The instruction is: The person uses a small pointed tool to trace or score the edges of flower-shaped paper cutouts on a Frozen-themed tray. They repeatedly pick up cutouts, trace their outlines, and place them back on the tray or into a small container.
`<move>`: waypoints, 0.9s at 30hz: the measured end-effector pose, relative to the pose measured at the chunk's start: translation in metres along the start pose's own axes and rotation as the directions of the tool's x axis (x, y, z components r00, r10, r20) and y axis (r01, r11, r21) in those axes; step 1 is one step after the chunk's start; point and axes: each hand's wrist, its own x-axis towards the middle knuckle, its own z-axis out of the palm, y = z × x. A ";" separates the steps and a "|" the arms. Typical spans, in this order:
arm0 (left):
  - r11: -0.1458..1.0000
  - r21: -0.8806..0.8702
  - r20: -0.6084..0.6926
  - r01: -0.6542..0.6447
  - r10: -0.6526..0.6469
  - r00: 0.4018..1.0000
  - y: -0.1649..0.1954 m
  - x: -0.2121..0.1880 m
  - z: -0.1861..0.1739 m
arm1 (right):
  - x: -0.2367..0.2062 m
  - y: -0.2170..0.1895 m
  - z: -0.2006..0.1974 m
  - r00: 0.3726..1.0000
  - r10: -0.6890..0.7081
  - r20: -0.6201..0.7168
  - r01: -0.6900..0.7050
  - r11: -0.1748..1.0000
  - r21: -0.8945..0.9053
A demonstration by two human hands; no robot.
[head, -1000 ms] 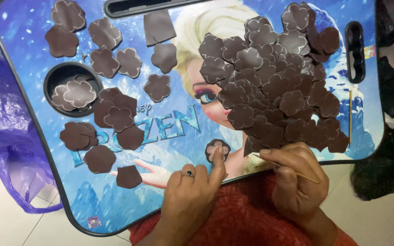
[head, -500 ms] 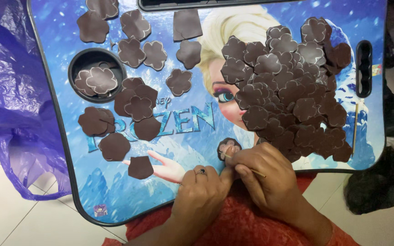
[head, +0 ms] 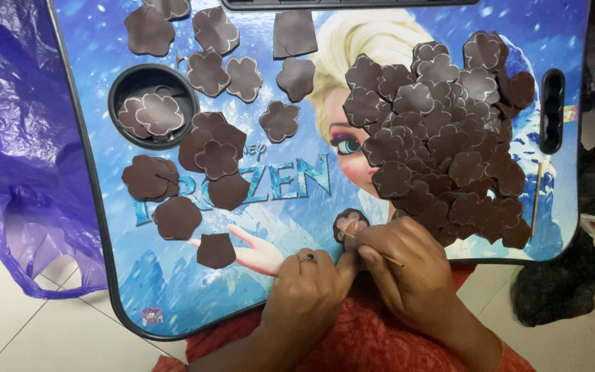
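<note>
A small brown flower-shaped cutout (head: 350, 221) lies on the blue printed lap table (head: 105, 227) near its front edge. My left hand (head: 308, 293), with a ring on one finger, presses its fingertips on the cutout's lower edge. My right hand (head: 408, 272) pinches a thin wooden stick (head: 373, 248) whose tip touches the same cutout. A large heap of brown flower cutouts (head: 442, 138) lies just beyond my right hand.
More brown cutouts are spread over the left half (head: 208, 155), and two lie in the round black cup holder (head: 151, 107). A second stick (head: 535, 200) lies by the table's right edge. A purple plastic bag (head: 15, 151) sits on the tiled floor at left.
My right hand has moved left from the heap's edge to the small cutout, bringing the stick onto it. My left hand stays on the cutout.
</note>
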 end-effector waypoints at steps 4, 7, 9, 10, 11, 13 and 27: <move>1.000 -0.022 0.022 -0.009 0.010 1.000 -0.002 -0.001 0.000 | 0.004 -0.001 0.003 1.000 -0.003 -0.015 0.003 1.000 0.013; 1.000 -0.026 0.037 -0.011 0.012 0.999 -0.004 0.000 0.001 | 0.007 0.000 0.005 0.999 -0.019 -0.029 0.019 1.000 0.012; 1.000 -0.025 -0.001 0.001 -0.001 1.000 -0.003 0.001 0.002 | 0.006 0.001 0.006 0.999 -0.023 -0.034 0.024 1.000 0.003; 1.000 -0.023 0.000 0.003 -0.003 1.000 -0.004 0.001 0.002 | 0.007 0.001 0.005 0.999 -0.024 -0.028 0.024 1.000 0.003; 1.000 -0.022 -0.001 0.005 -0.005 1.000 -0.003 0.002 0.004 | 0.005 0.002 0.005 0.999 -0.025 -0.022 0.025 1.000 0.001; 1.000 -0.029 -0.016 0.011 -0.012 1.000 -0.002 0.002 0.005 | 0.004 0.003 0.004 1.000 -0.021 -0.009 0.021 1.000 -0.002; 0.999 -0.023 -0.057 0.022 -0.023 0.998 0.004 0.007 0.009 | 0.009 0.012 0.003 0.999 -0.019 -0.035 0.016 0.997 -0.078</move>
